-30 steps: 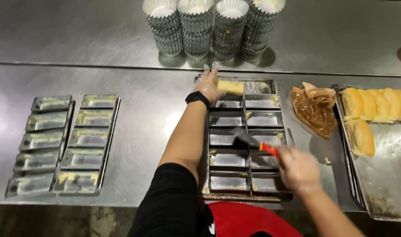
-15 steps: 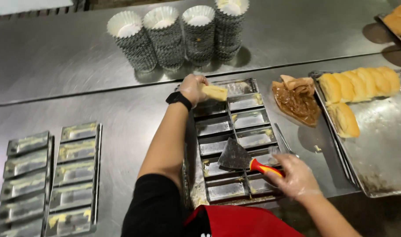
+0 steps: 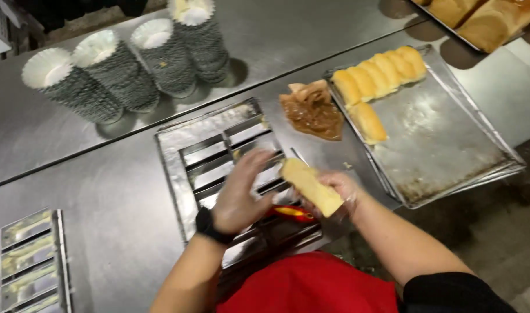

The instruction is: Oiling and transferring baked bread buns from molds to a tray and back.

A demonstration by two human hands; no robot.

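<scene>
A long golden bread loaf is held above the near right corner of the multi-cavity loaf pan, tilted. The right hand grips it from beneath, fingers curled around it, with a red-handled scraper just under the same hand. The left hand, a black watch at the wrist, is spread wide beside the loaf, fingertips near its end. Right of the pan lies crumpled brown paper, then a metal baking tray carrying a row of baked loaves along its far edge. Stacks of paper baking cups stand at the worktop's far side.
</scene>
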